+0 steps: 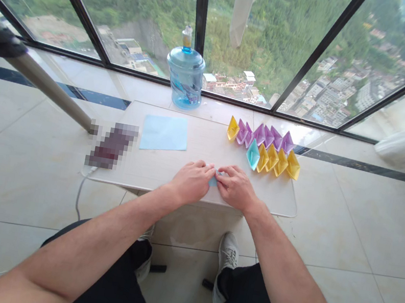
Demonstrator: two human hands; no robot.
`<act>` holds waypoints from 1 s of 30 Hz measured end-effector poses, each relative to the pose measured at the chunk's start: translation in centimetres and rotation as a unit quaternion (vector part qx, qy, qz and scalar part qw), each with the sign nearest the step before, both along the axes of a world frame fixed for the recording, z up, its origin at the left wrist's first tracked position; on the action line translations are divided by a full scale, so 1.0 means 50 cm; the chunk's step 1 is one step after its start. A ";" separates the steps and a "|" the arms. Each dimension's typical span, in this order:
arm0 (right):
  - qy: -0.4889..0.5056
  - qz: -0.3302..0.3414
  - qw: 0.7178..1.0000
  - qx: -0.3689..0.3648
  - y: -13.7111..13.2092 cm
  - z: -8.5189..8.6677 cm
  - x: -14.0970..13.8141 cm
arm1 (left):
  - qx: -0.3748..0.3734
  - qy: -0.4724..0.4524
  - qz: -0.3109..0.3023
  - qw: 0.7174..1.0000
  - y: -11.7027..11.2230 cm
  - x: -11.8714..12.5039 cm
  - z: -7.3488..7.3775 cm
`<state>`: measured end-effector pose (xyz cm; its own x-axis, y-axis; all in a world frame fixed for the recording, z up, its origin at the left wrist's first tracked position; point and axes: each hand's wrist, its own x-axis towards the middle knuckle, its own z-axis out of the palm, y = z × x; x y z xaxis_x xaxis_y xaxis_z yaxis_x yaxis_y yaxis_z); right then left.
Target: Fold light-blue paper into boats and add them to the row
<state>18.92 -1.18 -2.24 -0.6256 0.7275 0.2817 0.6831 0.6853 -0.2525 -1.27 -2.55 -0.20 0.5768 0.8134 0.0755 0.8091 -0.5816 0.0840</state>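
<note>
Near the front edge of the low table (151, 176), my left hand (194, 178) and my right hand (234, 185) meet over a small piece of folded light-blue paper (213, 180). Fingers of both hands pinch and press it, and they cover most of it, so its full shape is hidden. Left of my hands, a flat light-blue sheet of paper (165, 134) lies on the tabletop. To the right stand two rows of folded paper boats: purple boats (259, 134) with a yellow boat (233, 129) behind, several yellow boats (271, 159) and a turquoise boat (252, 155) in front.
A blurred-out object (112, 147) with a cable (78, 198) lies at the table's left end. Behind the table, a large blue water bottle (184, 78) stands by the window. A slanted pole (53, 88) comes in from the left.
</note>
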 end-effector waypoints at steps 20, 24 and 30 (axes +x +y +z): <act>-0.104 -0.106 0.989 0.011 -0.023 0.027 -0.034 | 0.012 -0.006 0.048 0.999 -0.022 0.029 0.013; -0.106 -0.128 0.986 0.019 -0.022 0.027 -0.043 | 0.010 -0.005 0.063 0.998 -0.019 0.031 0.018; -0.111 -0.139 0.984 0.003 -0.020 0.021 -0.049 | 0.008 -0.006 0.069 0.998 -0.007 0.025 0.016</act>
